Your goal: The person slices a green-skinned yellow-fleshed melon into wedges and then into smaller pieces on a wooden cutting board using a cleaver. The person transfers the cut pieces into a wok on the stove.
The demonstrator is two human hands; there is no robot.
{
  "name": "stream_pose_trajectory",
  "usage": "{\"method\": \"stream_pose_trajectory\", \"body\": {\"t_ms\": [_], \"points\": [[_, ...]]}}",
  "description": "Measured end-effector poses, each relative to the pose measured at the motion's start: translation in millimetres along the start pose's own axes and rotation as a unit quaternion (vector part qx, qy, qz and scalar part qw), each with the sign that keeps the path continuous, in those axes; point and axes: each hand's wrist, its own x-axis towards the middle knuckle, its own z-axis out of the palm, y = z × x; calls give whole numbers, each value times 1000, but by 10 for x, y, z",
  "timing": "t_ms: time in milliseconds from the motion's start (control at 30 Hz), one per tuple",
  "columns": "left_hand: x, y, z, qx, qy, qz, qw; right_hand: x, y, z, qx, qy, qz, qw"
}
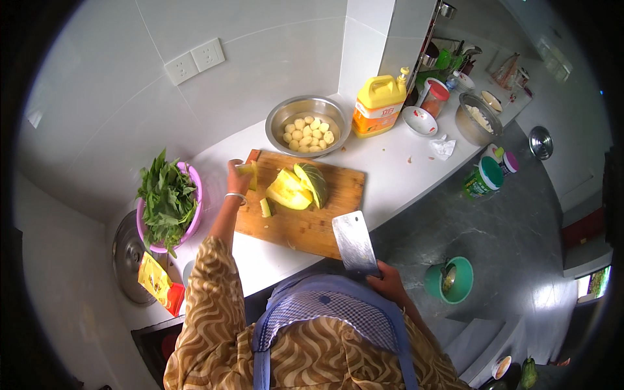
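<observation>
My left hand [238,179] is closed on a piece of yellow-fleshed squash [252,176] over the left edge of a wooden cutting board [292,234]. Larger cut wedges of green-skinned squash [291,189] lie at the middle of the board, and a small cut piece [265,207] lies to their left. My right hand [387,279] grips the handle of a cleaver [354,241], whose broad blade lies over the board's near right corner.
Behind the board stand a steel bowl [276,136] of peeled potatoes and a yellow detergent jug [379,107]. At left are a pink basket [195,214] of leafy greens, a metal lid [127,258] and a yellow-red packet [158,282]. A green bucket [460,287] stands on the floor at right.
</observation>
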Motion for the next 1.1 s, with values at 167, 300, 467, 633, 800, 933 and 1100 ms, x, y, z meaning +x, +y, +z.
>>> {"method": "stream_pose_trajectory", "body": {"t_ms": [167, 300, 467, 633, 800, 933, 1100], "points": [[-819, 668, -285, -62, -3, 93, 994, 373, -264, 54, -223, -64, -89, 969], [-1499, 623, -510, 13, -33, 81, 996, 868, -505, 439, -298, -143, -112, 937], [-1840, 594, -413, 84, -4, 69, 994, 1447, -626, 864, -327, -200, -152, 911], [-1913, 663, -183, 43, 26, 10, 999, 1772, -677, 1096, -434, -122, -189, 872], [-1983, 614, 261, 36, -8, 43, 998, 1693, -584, 1069, -400, -59, -232, 885], [-2095, 624, 399, 7, -23, 53, 998, 1383, -581, 1011, -391, -4, -252, 885], [-2170, 847, 378, 0, 28, 136, 990, 1149, -490, 946, -349, 9, -239, 906]]}}
